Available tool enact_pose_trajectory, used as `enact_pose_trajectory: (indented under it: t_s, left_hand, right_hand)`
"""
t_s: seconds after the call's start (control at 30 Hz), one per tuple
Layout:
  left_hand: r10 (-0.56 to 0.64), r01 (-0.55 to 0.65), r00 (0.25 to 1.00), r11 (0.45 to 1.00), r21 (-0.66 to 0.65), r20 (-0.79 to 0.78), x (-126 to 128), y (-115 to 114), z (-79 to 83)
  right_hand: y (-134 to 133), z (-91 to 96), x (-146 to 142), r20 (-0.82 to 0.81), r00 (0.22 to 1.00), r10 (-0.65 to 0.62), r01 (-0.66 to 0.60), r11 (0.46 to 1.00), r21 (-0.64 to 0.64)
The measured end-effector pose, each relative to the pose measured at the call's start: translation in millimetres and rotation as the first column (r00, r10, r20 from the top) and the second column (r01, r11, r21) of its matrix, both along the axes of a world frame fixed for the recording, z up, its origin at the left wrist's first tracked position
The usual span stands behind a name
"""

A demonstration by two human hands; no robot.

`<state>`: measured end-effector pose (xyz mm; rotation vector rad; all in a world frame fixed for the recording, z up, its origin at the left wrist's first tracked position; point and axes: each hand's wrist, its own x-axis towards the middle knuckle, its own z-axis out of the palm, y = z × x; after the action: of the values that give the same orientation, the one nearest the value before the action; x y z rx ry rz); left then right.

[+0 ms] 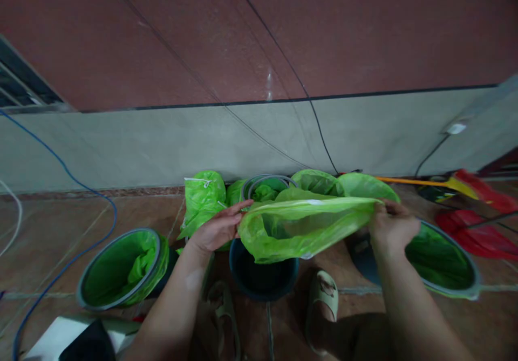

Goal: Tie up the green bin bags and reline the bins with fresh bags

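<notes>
A thin green garbage bag [324, 234] is stretched between my two hands, its mouth spread open towards me. My left hand [222, 225] holds the bag's left end, with some of its fingers hidden behind the plastic. At the right end, my right hand [392, 226] is closed around the gathered rim. Directly beneath the bag, a dark blue bin [263, 285] stands on the floor between my feet, its far side covered by the bag.
A green-lined bin [156, 261] lies tilted on the left, another lined bin [465, 258] on the right. Green bags [204, 196] and grey rings [249, 185] sit by the wall. A blue cable [65, 164] crosses the left floor; red dustpans [465, 231] lie far right.
</notes>
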<state>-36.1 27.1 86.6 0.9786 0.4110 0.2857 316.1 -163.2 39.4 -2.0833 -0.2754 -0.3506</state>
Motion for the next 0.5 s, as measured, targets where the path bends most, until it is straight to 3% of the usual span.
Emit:
enact_pose_trajectory:
  t_s: [0.17,0.33,0.43,0.5]
  left_hand:
    - [-0.051,0.023,0.988,0.982,0.186,0.147,-2.9,-4.1,6.8]
    - [0.042,-0.052,0.998,0.933,0.357,0.036,2.4,-2.9,-2.0]
    - [0.220,-0.088,0.961,0.818,0.568,-0.167,6.0,4.5,-11.4]
    - [0.443,-0.051,0.839,0.643,0.764,-0.317,8.9,9.2,-17.4]
  right_hand:
    - [-2.7,-1.8,4.9,-0.092,0.995,-0.046,0.054,0.995,0.085]
    - [-3.5,-4.4,4.6,-0.102,0.994,-0.024,0.035,0.994,0.101]
    - [-2.1,1.1,2.4,-0.089,0.996,-0.018,0.030,0.990,0.135]
    - [-1.4,7.2,-1.9,-0.057,0.998,-0.018,0.024,0.993,0.112]
